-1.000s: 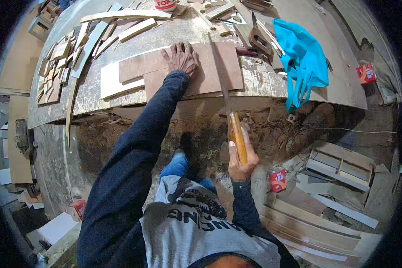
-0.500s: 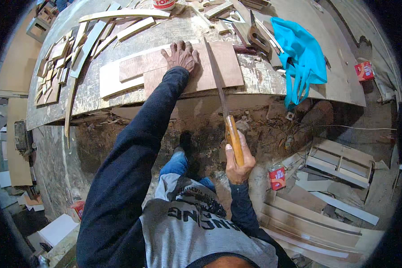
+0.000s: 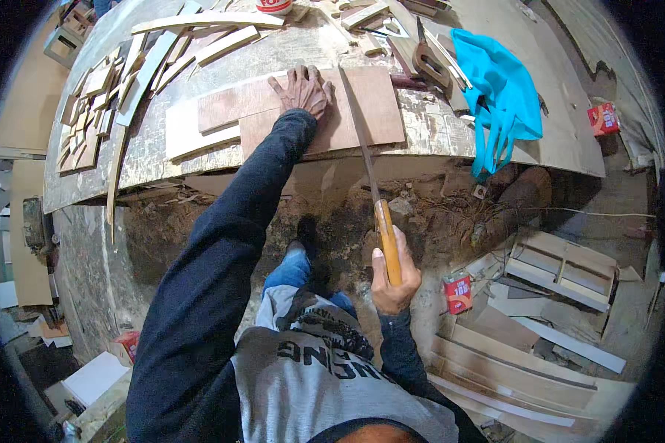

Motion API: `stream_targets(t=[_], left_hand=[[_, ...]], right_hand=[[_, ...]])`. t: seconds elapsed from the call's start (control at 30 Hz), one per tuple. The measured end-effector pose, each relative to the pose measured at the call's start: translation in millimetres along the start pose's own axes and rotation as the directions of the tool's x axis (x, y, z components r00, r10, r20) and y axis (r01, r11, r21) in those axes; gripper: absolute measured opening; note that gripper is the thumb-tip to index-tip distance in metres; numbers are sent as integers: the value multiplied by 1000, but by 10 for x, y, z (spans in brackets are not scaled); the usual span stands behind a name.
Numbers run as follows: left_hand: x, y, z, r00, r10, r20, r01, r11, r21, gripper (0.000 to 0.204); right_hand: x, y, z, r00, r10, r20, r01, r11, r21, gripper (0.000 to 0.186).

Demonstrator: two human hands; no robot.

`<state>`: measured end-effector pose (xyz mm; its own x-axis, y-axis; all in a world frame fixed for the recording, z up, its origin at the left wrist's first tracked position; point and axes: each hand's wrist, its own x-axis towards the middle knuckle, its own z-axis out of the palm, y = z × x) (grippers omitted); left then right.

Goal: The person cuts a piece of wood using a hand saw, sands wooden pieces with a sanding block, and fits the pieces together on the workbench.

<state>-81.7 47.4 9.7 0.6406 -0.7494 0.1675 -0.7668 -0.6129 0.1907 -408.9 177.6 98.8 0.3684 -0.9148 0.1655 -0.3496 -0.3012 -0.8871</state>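
Note:
My left hand (image 3: 303, 92) lies with fingers spread on a pinkish plywood board (image 3: 261, 136), which overlaps another strip of plywood and a white panel (image 3: 185, 136) near the bench's front edge. My right hand (image 3: 396, 277) grips the yellow-brown wooden handle (image 3: 389, 236) of a handsaw. Its long blade (image 3: 360, 133) reaches up across the plywood to the right of my left hand, at a slant. A second saw with a dark wooden handle (image 3: 428, 63) lies among offcuts just beyond the board, beside a bright blue cloth bag (image 3: 499, 88).
The worn bench (image 3: 576, 155) carries piled wood offcuts (image 3: 96, 96) at left and a white-and-red tub (image 3: 273, 6) at the back. A wooden frame (image 3: 561, 266), loose boards (image 3: 510, 354) and a red box (image 3: 457, 292) lie below at right. My feet (image 3: 295, 258) show beneath.
The saw and my right hand have shifted slightly down toward my body over the last half second. My left hand remains on the plywood in nearly the same place.

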Motion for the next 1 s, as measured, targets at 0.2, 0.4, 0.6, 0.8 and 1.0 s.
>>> stream_targets(t=[0.2,0.4,0.6,0.8,1.0], left_hand=[[-29,18,-23,991,73,-114,-73,997,10,56],[-54,9,-48,994,33,-109,-32,999,13,56],[11,42,72,944,156,-291,-144,988,63,57],[22,-60,116,936,132,-325,-125,991,41,57],[39,9,110,944,157,-291,-159,987,17,56]], right_hand=[[814,6,497,989,-145,-3,145,989,-5,38],[140,78,188,996,-84,15,85,994,-68,39],[896,212,592,999,-36,35,35,999,13,34],[100,206,217,995,-96,12,95,995,26,38],[848,253,572,994,-104,18,104,994,24,41]])
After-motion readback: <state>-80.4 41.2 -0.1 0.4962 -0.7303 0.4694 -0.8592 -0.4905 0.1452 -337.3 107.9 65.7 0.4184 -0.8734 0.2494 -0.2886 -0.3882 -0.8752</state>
